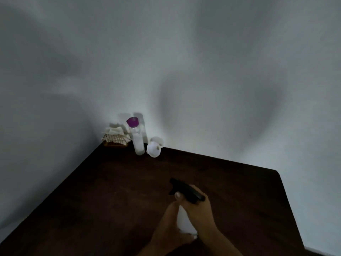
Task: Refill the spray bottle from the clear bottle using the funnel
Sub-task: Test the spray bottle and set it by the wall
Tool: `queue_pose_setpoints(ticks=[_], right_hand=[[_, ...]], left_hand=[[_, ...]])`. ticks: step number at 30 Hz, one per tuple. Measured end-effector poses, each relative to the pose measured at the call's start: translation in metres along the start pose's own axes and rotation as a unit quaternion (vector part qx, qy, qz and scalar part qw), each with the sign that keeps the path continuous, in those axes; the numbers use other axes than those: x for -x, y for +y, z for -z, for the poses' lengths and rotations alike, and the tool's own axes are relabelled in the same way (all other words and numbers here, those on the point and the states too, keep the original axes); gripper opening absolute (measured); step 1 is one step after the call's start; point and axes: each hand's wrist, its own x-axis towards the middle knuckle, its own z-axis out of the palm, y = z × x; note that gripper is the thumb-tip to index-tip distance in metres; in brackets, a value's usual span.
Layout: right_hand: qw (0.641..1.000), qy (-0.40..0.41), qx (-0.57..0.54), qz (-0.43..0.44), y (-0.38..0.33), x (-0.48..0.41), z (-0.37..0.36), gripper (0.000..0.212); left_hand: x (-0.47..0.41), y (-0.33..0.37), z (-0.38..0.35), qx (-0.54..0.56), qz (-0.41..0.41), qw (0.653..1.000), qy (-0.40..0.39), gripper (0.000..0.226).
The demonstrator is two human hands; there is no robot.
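Dark wooden table (110,191) is carrying the spray bottle (184,220) near its front, left hand (166,226) gripping the white body for steadiness while right hand (201,207) is clasping the black trigger head (186,190), likely to unscrew it, clear bottle (138,143) and funnel (154,149) waiting far back.

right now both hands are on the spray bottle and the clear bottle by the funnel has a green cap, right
Not quite: the head view shows the cap on the clear bottle is purple, not green. The rest holds: left hand and right hand are on the spray bottle, and the clear bottle stands by the funnel.
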Motion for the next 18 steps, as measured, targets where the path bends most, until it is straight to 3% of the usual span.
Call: queue_pose_setpoints(ticks=[4, 9, 14, 18], right_hand=[[0.991, 0.052, 0.125, -0.010, 0.013, -0.043, -0.004, 0.047], [0.980, 0.098, 0.168, -0.033, 0.016, -0.091, -0.013, 0.020], [0.980, 0.136, 0.136, -0.039, 0.017, -0.146, -0.025, 0.017], [0.970, 0.166, 0.175, -0.022, 0.026, -0.186, -0.031, 0.012]], left_hand=[[-0.040, 0.001, 0.021, -0.023, -0.024, 0.999, 0.031, 0.083], [-0.100, -0.004, 0.037, -0.079, -0.050, 0.994, 0.048, 0.086], [-0.170, -0.013, 0.044, -0.198, -0.054, 0.979, 0.004, 0.098], [-0.210, -0.021, 0.047, -0.149, -0.060, 0.987, -0.002, 0.089]])
